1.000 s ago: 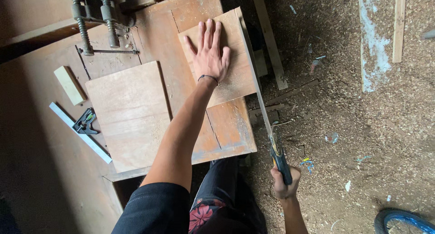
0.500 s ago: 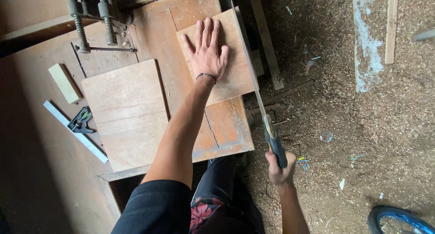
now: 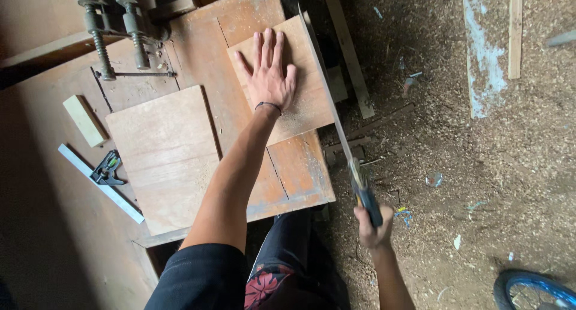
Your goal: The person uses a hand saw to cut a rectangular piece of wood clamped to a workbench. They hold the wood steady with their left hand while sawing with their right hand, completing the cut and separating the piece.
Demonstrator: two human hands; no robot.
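My left hand (image 3: 268,75) lies flat, fingers spread, on a square plywood board (image 3: 306,100) at the right edge of the wooden workbench (image 3: 240,10). My right hand (image 3: 373,223) grips the dark handle of a hand saw (image 3: 333,115). The long blade runs along the board's right edge, slanting up and away from me. Sawdust lies on the board near the blade. A second, larger plywood board (image 3: 165,154) rests to the left of my arm.
A combination square (image 3: 102,175) and a small pale wood block (image 3: 84,119) lie at the bench's left. Metal clamps (image 3: 114,28) stand at the back. The sawdust-covered floor (image 3: 480,178) holds wood strips (image 3: 349,52) and a blue wheel (image 3: 534,289).
My right hand has pushed the saw forward along the board's edge, so handle and hand sit closer to the bench. My left hand stays pressed on the board.
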